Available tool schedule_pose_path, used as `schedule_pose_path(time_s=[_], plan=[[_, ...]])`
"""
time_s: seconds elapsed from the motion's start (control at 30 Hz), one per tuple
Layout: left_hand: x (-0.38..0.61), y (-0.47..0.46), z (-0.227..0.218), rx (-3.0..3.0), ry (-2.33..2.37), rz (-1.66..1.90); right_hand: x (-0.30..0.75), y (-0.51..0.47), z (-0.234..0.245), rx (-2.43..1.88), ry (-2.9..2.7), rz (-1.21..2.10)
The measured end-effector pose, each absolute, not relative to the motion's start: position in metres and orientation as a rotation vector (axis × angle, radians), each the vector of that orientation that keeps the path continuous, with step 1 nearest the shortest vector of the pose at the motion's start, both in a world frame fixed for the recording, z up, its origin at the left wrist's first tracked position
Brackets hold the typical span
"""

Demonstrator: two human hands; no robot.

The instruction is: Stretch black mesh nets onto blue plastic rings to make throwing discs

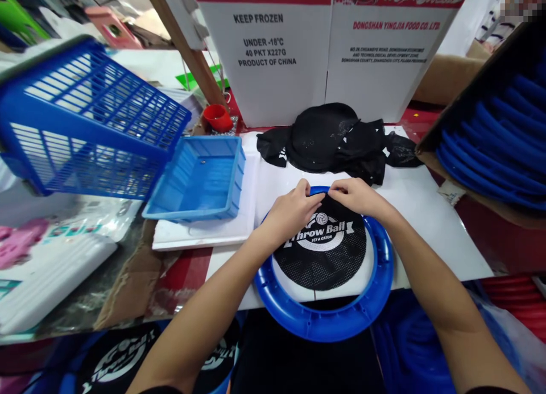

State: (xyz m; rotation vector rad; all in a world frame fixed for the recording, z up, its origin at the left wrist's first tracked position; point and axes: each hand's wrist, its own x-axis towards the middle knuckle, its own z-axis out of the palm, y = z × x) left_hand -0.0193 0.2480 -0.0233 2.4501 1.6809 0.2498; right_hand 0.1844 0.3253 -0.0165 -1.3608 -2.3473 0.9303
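Observation:
A blue plastic ring (326, 324) lies partly on the white board in front of me, its near side jutting past the board's edge. Inside it is a round black mesh net (324, 269) printed "Throw Ball". At the ring's far side, my left hand (294, 209) pinches the net's edge against the rim. Close beside it, my right hand (356, 198) pinches the same edge with thumb and fingers. A gap shows between the net and the ring along the near and right sides. Just beyond my hands sits a pile of black mesh nets (328, 135).
At the right, a carton holds several stacked blue rings (499, 138). A shallow blue bin (196, 181) stands to the left, with a tilted blue basket (94, 121) beyond it. White cartons (281, 92) rise at the back. Below the table's edge are finished-looking printed discs (121, 357).

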Motion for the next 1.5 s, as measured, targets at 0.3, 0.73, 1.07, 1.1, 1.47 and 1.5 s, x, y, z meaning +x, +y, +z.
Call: schedule_pose_path(time_s=[0.3,0.73,1.07,1.1,1.47,1.5], plan=[[-0.022,0.250,-0.027,2.481,1.674,0.175,0.183,0.329,-0.020,-1.401,-2.287,0.998],[-0.022,0.248,-0.022,2.509,1.671,-0.042,0.182,0.328,-0.022,-1.383,-2.221,1.038],[-0.025,0.250,-0.016,2.531,1.648,-0.137,0.178,0.323,-0.021,-1.437,-2.232,0.980],[-0.025,0.249,-0.016,2.546,1.641,-0.153,0.176,0.321,-0.020,-1.473,-2.244,0.916],[-0.024,0.252,-0.015,2.583,1.563,-0.154,0.175,0.330,-0.021,-1.517,-2.234,0.945],[-0.023,0.254,-0.014,2.562,1.564,-0.167,0.175,0.331,-0.021,-1.535,-2.215,0.953]])
